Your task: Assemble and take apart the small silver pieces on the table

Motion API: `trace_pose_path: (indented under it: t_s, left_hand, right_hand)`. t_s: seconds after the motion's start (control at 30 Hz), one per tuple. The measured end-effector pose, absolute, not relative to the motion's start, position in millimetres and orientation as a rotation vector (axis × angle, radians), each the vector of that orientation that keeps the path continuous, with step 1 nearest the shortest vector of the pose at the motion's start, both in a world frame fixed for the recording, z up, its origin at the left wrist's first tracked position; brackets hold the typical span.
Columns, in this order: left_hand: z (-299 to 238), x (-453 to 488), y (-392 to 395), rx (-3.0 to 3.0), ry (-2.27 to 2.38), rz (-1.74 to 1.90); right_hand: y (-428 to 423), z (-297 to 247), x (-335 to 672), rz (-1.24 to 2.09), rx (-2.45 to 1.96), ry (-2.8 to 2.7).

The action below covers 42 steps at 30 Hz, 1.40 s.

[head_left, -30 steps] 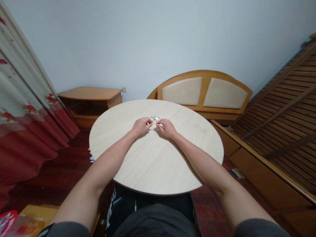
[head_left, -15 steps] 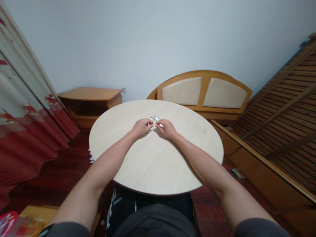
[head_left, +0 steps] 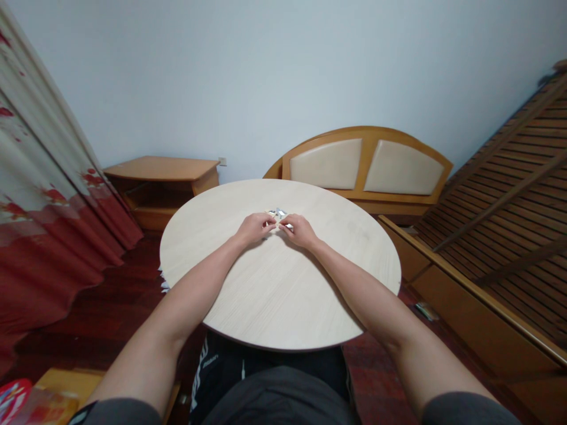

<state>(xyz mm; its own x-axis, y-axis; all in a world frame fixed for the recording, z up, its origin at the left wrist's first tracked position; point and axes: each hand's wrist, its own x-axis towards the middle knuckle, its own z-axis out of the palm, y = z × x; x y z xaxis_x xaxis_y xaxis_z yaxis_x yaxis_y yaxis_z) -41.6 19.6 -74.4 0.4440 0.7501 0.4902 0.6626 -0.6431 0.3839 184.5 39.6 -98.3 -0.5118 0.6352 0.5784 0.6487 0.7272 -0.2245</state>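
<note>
Both my hands rest near the middle of a round pale wooden table [head_left: 283, 295]. My left hand [head_left: 254, 227] and my right hand [head_left: 301, 230] have their fingers curled and pinched together, almost touching each other. Between and just beyond the fingertips lie a few small silvery pieces [head_left: 279, 213], too small to name. Each hand seems to pinch one of these small items; what exactly is held is hidden by the fingers.
A wooden headboard with two cream pads [head_left: 363, 165] leans on the wall behind the table. A low wooden cabinet [head_left: 163, 180] stands back left, a red and cream curtain [head_left: 39, 195] at left, a slatted bed frame [head_left: 509, 200] at right.
Almost nothing differs. The fingertips of both hands have shifted slightly closer together over the small silvery pieces; arms and table stay as they were.
</note>
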Motion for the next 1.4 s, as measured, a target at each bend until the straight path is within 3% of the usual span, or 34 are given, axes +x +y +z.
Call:
trace_pose_path:
  t_s: [1.4]
  left_hand:
    - [-73.2, -40.3, 18.7, 2.527, 1.362, 0.986]
  right_hand:
    - [36.7, -94.4, 182.3, -0.124, -1.08, -2.25]
